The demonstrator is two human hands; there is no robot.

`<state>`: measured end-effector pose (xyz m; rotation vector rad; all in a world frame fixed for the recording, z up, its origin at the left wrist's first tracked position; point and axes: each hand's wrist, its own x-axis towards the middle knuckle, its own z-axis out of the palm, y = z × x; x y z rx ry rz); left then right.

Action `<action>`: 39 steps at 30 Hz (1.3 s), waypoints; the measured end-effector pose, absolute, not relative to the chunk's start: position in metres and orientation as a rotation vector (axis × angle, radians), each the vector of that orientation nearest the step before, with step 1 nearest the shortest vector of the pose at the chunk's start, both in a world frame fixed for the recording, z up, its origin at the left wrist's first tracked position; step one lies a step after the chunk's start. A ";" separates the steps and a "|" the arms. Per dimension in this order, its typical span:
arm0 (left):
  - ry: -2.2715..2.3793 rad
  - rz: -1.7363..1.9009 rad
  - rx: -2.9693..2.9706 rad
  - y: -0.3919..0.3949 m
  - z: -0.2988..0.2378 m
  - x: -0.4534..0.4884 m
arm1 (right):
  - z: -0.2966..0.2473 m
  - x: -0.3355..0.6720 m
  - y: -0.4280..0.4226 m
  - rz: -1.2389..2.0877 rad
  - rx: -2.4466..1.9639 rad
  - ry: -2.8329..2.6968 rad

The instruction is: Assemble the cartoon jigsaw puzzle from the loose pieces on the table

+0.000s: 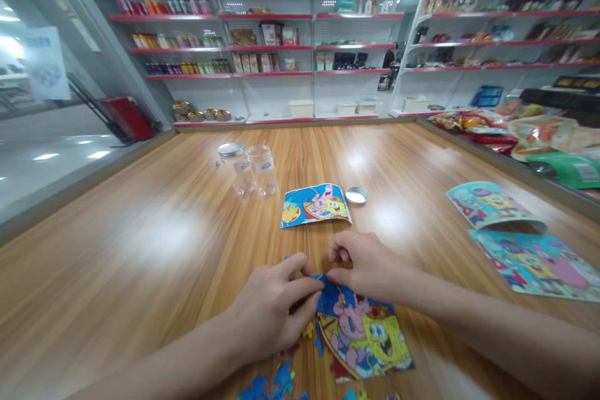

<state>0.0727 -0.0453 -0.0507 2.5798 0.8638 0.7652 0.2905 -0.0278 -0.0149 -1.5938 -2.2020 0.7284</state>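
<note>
A partly assembled jigsaw puzzle [360,331] with a yellow sponge character and a pink starfish lies flat in front of me. At its upper left corner, my left hand [284,300] pinches a blue puzzle piece [320,277], mostly hidden by the fingertips. My right hand [363,262] rests at the top edge, its thumb touching the puzzle there. The right fingers curl loosely, apart from the thumb, with nothing visible between them. Loose puzzle pieces [282,378] lie below and beside my left hand, some partly covered by it.
Beyond my hands lie a curled picture sheet [316,205] and a metal lid [357,195]. Two clear jars, one lidded [233,162] and one uncapped [264,169], stand farther left. Two more picture sheets [539,262] lie right. Snack bags [487,128] and stocked shelves [267,47] border the table.
</note>
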 end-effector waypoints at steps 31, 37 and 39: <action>0.559 0.521 2.968 -0.049 -0.040 0.059 | -0.020 0.291 -0.023 0.713 -1.555 -2.217; 0.579 0.460 2.970 -0.049 -0.038 0.058 | -0.024 0.291 -0.024 0.675 -1.542 -2.217; 0.590 0.420 2.977 -0.050 -0.036 0.059 | -0.025 0.290 -0.023 0.661 -1.552 -2.210</action>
